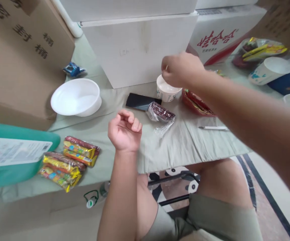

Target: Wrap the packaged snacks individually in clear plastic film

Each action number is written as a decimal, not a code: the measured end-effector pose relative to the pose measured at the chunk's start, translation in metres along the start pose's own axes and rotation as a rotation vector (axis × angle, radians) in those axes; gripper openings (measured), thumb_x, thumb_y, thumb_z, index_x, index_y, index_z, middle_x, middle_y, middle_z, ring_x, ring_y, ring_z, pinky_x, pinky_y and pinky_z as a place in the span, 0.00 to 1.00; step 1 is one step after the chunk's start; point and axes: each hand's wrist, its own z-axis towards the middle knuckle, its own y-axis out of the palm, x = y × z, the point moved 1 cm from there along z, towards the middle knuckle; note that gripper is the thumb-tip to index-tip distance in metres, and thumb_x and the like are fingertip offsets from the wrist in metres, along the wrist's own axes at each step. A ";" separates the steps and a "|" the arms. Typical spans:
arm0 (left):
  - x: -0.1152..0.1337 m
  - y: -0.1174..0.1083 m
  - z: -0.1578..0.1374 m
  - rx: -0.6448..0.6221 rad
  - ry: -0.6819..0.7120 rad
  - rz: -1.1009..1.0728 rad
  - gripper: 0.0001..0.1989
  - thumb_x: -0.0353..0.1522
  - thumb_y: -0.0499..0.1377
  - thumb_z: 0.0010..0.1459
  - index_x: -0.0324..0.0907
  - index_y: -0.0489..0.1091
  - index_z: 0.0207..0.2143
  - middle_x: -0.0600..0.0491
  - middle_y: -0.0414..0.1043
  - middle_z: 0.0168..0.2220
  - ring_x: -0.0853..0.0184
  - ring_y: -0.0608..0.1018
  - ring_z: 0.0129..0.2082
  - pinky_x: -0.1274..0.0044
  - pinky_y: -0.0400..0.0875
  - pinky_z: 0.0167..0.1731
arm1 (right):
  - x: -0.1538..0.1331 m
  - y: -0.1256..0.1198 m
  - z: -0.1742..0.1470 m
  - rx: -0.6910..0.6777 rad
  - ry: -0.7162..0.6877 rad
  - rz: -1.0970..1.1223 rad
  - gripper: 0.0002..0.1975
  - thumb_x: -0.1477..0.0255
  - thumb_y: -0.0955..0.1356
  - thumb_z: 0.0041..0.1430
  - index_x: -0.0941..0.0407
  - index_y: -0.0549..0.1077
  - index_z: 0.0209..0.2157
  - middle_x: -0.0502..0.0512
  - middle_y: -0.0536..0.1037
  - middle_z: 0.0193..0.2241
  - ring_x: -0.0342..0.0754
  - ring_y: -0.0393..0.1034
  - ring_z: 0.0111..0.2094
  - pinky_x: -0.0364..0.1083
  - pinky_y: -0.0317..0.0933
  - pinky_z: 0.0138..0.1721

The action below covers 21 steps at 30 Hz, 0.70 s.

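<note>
While the right hand (182,69) is hovering over a white paper cup (167,95), grip unclear, the empty left hand (125,132) is curling loosely; a clear-wrapped, dark-red snack bundle (161,111) is lying seemingly part-opened.

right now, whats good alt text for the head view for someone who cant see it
A seated person's right hand is over a patterned cup, while the curled left hand is near a dark wrapped package and a phone. A white bowl, snack packets and boxes share the cloth-covered table.
</note>
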 end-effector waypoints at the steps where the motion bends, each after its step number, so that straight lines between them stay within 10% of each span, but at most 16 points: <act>1: 0.002 -0.002 0.000 0.025 0.002 -0.008 0.11 0.38 0.57 0.58 0.42 0.66 0.26 0.60 0.58 0.19 0.77 0.61 0.14 0.82 0.58 0.15 | -0.005 -0.002 -0.026 0.041 -0.008 0.007 0.14 0.71 0.65 0.62 0.57 0.77 0.47 0.61 0.78 0.39 0.62 0.75 0.47 0.66 0.67 0.51; 6: 0.001 -0.011 0.004 0.136 -0.029 0.010 0.11 0.35 0.57 0.57 0.42 0.65 0.23 0.59 0.59 0.18 0.77 0.60 0.14 0.82 0.57 0.16 | -0.019 0.044 -0.141 -0.284 -0.176 0.175 0.31 0.70 0.73 0.53 0.50 0.71 0.60 0.66 0.61 0.65 0.65 0.68 0.57 0.59 0.67 0.52; 11: -0.024 -0.012 0.007 0.216 -0.066 0.299 0.08 0.34 0.63 0.51 0.41 0.67 0.25 0.58 0.65 0.22 0.75 0.70 0.21 0.83 0.65 0.23 | -0.005 0.071 -0.185 -0.133 0.071 0.619 0.14 0.69 0.68 0.59 0.51 0.75 0.47 0.59 0.73 0.48 0.53 0.73 0.43 0.53 0.68 0.47; 16: -0.056 0.010 -0.003 -0.132 -0.350 0.417 0.23 0.42 0.70 0.48 0.48 0.70 0.45 0.55 0.74 0.39 0.70 0.77 0.33 0.78 0.73 0.33 | 0.014 0.059 -0.209 -0.185 0.108 1.356 0.20 0.55 0.67 0.63 0.50 0.69 0.51 0.54 0.75 0.43 0.48 0.72 0.38 0.50 0.70 0.41; 21: -0.073 0.020 -0.008 -0.167 -0.265 0.468 0.26 0.38 0.71 0.46 0.49 0.66 0.46 0.59 0.72 0.34 0.73 0.73 0.26 0.82 0.69 0.24 | 0.024 0.056 -0.216 -0.376 -0.118 1.305 0.38 0.56 0.73 0.56 0.48 0.60 0.65 0.61 0.64 0.65 0.59 0.62 0.64 0.58 0.65 0.59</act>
